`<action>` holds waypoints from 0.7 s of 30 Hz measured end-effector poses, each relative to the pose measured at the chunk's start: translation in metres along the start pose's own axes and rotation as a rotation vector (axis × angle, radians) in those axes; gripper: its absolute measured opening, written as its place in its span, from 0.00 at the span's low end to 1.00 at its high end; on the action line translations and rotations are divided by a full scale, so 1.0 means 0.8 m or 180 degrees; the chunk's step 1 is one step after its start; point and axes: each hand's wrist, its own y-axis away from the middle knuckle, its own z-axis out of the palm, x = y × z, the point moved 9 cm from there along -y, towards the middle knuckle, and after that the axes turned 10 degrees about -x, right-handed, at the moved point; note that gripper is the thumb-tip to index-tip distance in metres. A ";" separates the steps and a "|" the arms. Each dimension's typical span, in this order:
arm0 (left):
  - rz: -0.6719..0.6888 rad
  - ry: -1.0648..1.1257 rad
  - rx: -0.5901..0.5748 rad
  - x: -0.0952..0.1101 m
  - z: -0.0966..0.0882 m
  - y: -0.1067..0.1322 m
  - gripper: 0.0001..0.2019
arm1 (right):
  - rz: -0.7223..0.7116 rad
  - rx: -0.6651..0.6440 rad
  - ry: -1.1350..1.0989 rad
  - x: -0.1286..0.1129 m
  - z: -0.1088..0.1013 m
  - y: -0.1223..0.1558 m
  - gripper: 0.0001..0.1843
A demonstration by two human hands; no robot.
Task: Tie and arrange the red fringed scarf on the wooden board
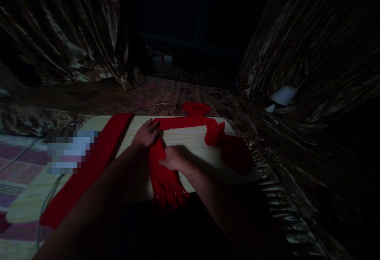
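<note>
A red fringed scarf [166, 181] lies across a pale wooden board [192, 139]. Its fringe hangs over the board's near edge, and its far length runs right to a bunched heap [234, 151]. My left hand [146, 134] rests on the scarf at a bend, fingers stretched out and pressing down. My right hand [172, 158] is closed, pinching the scarf's edge just above the fringe. A second red strip of cloth [97, 155] lies diagonally on the board's left side, touched by neither hand.
The scene is dim. Shiny patterned curtains hang at the left [59, 26] and right [320, 42]. A white lamp-like object [282, 97] with a cord sits at the right. A checked cloth [18, 169] covers the surface at the left. A cable [47, 204] crosses the board's left end.
</note>
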 end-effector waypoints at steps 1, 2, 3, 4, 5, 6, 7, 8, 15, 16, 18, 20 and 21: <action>-0.0063 0.0065 0.0102 -0.002 -0.003 0.002 0.26 | -0.0045 -0.0024 -0.0250 0.005 0.000 -0.002 0.14; -0.0152 0.0156 0.0171 -0.006 -0.004 0.004 0.27 | -0.0097 0.0009 -0.0530 0.010 -0.002 -0.004 0.12; -0.0238 0.0250 0.0205 -0.008 -0.005 0.005 0.28 | -0.0151 0.0055 -0.0807 0.016 -0.004 -0.005 0.13; -0.0311 0.0333 0.0214 -0.010 -0.005 0.006 0.30 | -0.0198 0.0091 -0.1064 0.023 -0.007 -0.005 0.15; -0.0377 0.0403 0.0216 -0.011 -0.005 0.006 0.31 | -0.0228 0.0094 -0.1276 0.031 -0.008 -0.005 0.17; -0.0449 0.0462 0.0231 -0.013 -0.005 0.007 0.31 | -0.0235 0.0068 -0.1420 0.040 -0.010 -0.005 0.18; -0.0518 0.0510 0.0276 -0.014 -0.006 0.008 0.32 | -0.0227 0.0024 -0.1490 0.048 -0.011 -0.003 0.19; -0.0560 0.0540 0.0340 -0.014 -0.009 0.010 0.32 | -0.0209 -0.0032 -0.1500 0.056 -0.012 -0.001 0.20; -0.0758 0.0292 0.0532 -0.013 -0.026 0.023 0.29 | -0.0215 -0.0083 -0.0714 0.089 -0.024 0.010 0.18; -0.0774 0.0302 0.0517 -0.013 -0.027 0.024 0.29 | -0.0189 0.0132 -0.0553 0.094 -0.033 0.012 0.16; -0.0848 0.0437 0.0505 -0.016 -0.029 0.027 0.28 | -0.0030 0.0779 -0.0136 0.109 -0.063 0.020 0.16; -0.1009 0.0698 0.0501 -0.023 -0.030 0.031 0.28 | 0.0263 0.1432 0.0338 0.130 -0.098 0.035 0.19; -0.1107 0.0863 0.0504 -0.027 -0.030 0.034 0.28 | 0.0427 0.1613 0.0539 0.143 -0.112 0.042 0.24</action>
